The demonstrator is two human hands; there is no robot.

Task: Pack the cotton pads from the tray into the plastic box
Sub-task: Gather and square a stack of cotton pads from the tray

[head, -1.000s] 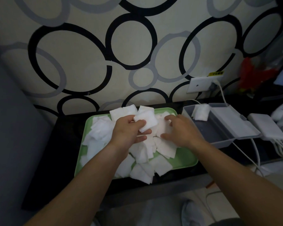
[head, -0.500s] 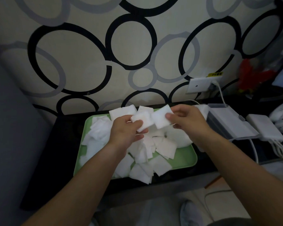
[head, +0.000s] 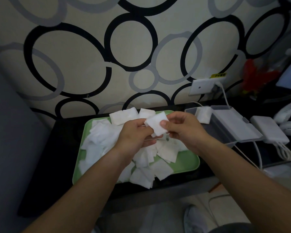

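Hands — left hand [head: 134, 134], right hand [head: 185, 130] — both pinch one pad stack [head: 155, 124] over one tray [head: 186, 163]

Green rectangular plastic tray [head: 186, 163] on black tabletop [head: 60, 157]; white square cotton pads [head: 99, 140] heaped in it. Clear plastic box [head: 233, 125] just right of tray, pads in its rear-left corner. White charger brick [head: 269, 130] right of box.

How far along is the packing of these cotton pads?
Barely begun. Done: a small stack of pads sits in the plastic box. In hand: the left hand and right hand together grip a bunch of pads above the green tray. Left: a big heap of pads covers the tray, all yet to be boxed.
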